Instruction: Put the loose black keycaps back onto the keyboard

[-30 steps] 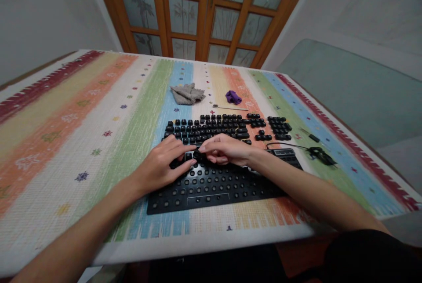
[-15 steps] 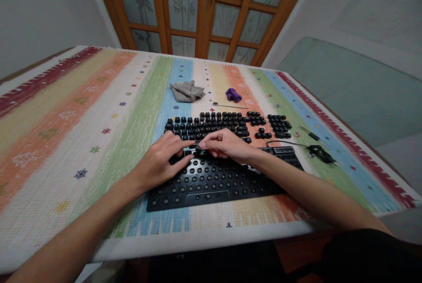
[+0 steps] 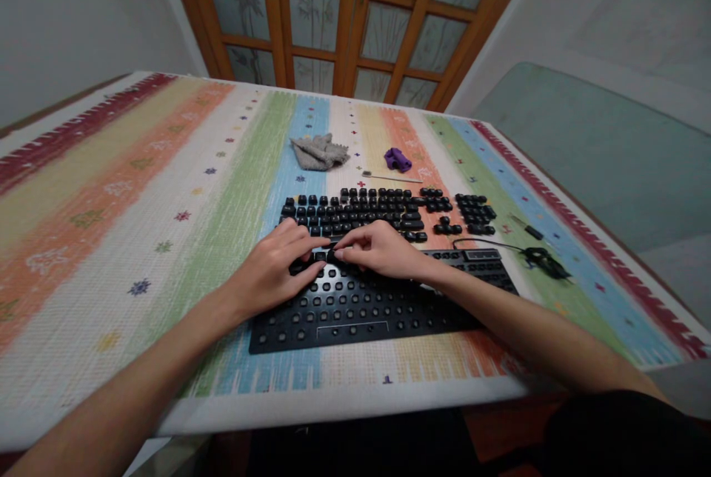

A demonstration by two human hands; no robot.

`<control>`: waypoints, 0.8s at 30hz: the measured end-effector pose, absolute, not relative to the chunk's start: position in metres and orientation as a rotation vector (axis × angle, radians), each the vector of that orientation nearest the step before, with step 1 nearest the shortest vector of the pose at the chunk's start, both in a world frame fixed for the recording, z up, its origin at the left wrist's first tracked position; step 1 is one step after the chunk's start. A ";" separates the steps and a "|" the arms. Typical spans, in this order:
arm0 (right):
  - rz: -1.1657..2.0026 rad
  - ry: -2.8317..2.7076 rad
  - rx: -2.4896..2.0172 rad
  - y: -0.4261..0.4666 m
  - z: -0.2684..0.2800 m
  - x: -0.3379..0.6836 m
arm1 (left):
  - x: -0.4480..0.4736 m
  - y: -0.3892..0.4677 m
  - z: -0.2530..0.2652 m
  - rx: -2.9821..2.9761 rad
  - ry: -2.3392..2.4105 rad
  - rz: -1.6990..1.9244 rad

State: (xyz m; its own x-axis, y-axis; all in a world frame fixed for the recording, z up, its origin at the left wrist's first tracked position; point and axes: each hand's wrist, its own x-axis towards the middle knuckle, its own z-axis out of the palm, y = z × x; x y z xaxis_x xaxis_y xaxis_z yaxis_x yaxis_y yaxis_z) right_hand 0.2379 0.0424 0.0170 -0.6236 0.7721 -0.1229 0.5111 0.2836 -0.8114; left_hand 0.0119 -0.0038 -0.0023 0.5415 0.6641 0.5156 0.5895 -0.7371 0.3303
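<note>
A black keyboard (image 3: 355,321) lies in front of me, most of its key positions bare, with round sockets showing in rows. My left hand (image 3: 272,266) rests over its upper left part, thumb and forefinger stretched out and apart on either side of a few fitted keys. Just right of those fingertips, my right hand (image 3: 381,251) pinches a small black keycap (image 3: 332,255) at the top rows of the keyboard. The fingers partly cover this keycap. Behind both hands, loose black keycaps (image 3: 383,208) stand in keyboard-like rows on the striped tablecloth.
A grey cloth (image 3: 319,152) and a crumpled purple cloth (image 3: 398,159) lie farther back. A thin stick-like tool (image 3: 392,177) lies before them. On the right are a coiled black cable (image 3: 544,262) and a small dark-handled tool (image 3: 532,230). Wooden glazed doors (image 3: 349,18) stand beyond the table.
The right hand has pressed lower onto the keyboard, and the black keycap, tilted between the fingers before, now sits at the top rows. The left hand stays nearly in place; the view shifts slightly.
</note>
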 end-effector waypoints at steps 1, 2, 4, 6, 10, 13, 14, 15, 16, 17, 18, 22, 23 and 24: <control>1.219 -2.289 -1.157 0.042 0.017 0.238 | 0.012 -0.004 -0.003 2.649 1.087 0.958; 1.167 -2.316 -1.141 0.042 0.018 0.238 | 0.012 -0.004 -0.003 2.646 1.090 0.952; 1.039 -2.373 -1.101 0.040 0.019 0.237 | 0.012 -0.004 -0.004 2.641 1.090 0.951; 0.898 -2.452 -1.052 0.037 0.019 0.237 | 0.012 -0.003 -0.005 2.636 1.093 0.953; 0.623 -2.634 -0.908 0.032 0.017 0.235 | 0.014 -0.002 -0.007 2.622 1.114 0.943; 0.465 -2.715 -0.844 0.029 0.014 0.234 | 0.016 -0.002 -0.008 2.631 1.116 0.920; 0.430 -2.741 -0.834 0.029 0.013 0.234 | 0.017 -0.002 -0.008 2.635 1.113 0.910; 0.404 -2.766 -0.826 0.029 0.013 0.234 | 0.018 -0.002 -0.008 2.640 1.108 0.904; 0.385 -2.790 -0.816 0.029 0.013 0.234 | 0.018 -0.002 -0.008 2.644 1.102 0.901; 0.371 -2.813 -0.806 0.029 0.013 0.234 | 0.019 -0.002 -0.007 2.646 1.098 0.900; 0.362 -2.831 -0.794 0.029 0.013 0.235 | 0.019 -0.002 -0.007 2.648 1.094 0.897; 0.357 -2.834 -0.757 0.028 0.010 0.236 | 0.019 -0.001 -0.005 2.644 1.099 0.881; 0.348 -2.825 -0.751 0.028 0.009 0.236 | 0.019 0.000 -0.005 2.645 1.099 0.874; 0.333 -2.819 -0.745 0.027 0.008 0.237 | 0.019 0.000 -0.004 2.648 1.098 0.867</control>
State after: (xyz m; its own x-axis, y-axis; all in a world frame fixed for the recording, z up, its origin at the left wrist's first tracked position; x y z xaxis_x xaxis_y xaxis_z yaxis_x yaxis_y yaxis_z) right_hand 0.2366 0.0271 0.0081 -0.8512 0.5056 0.1406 0.4589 0.8472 -0.2678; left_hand 0.0192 -0.0002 -0.0044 0.5660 0.6871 0.4556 0.6023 -0.7220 0.3405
